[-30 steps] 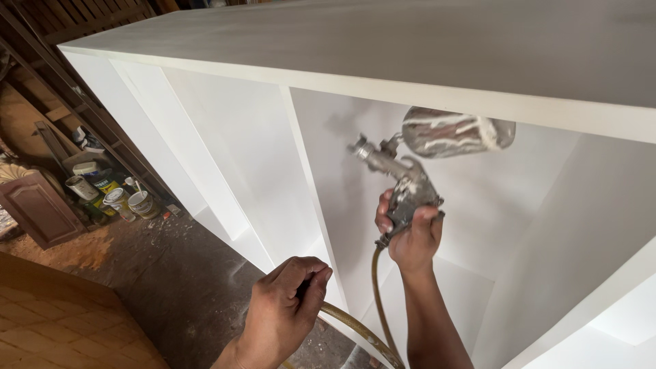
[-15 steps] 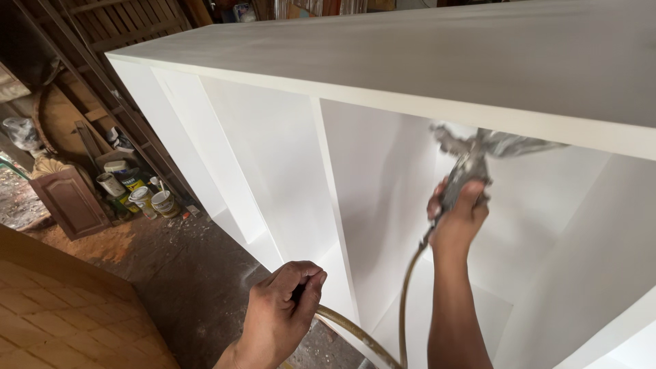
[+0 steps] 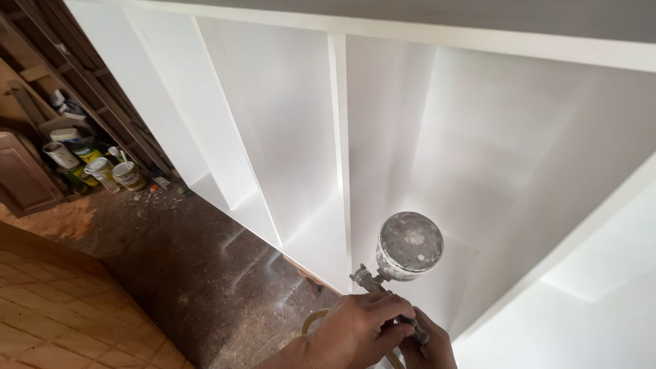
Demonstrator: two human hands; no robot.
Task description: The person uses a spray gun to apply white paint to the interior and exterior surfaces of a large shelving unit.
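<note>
spraying white cabinet [image 3: 287, 130] interior, lower centre; our left hand [image 3: 355, 331] + right hand [image 3: 427, 345] closed round spray gun [image 3: 403, 263]. next: prob steady sweep.

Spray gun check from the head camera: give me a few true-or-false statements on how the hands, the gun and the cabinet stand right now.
1. Both hands are on the spray gun. True: the left hand and the right hand meet at its handle.
2. The gun's cup is clean and shiny. False: it is round, grey and flecked with paint.
3. The cabinet is dark brown inside. False: its panels and dividers are white.
4. Paint cans stand on the floor at the left, beside the cabinet. True.
5. The hose lies coiled on top of the cabinet. False: a yellowish loop shows low down, by the left hand.
</note>
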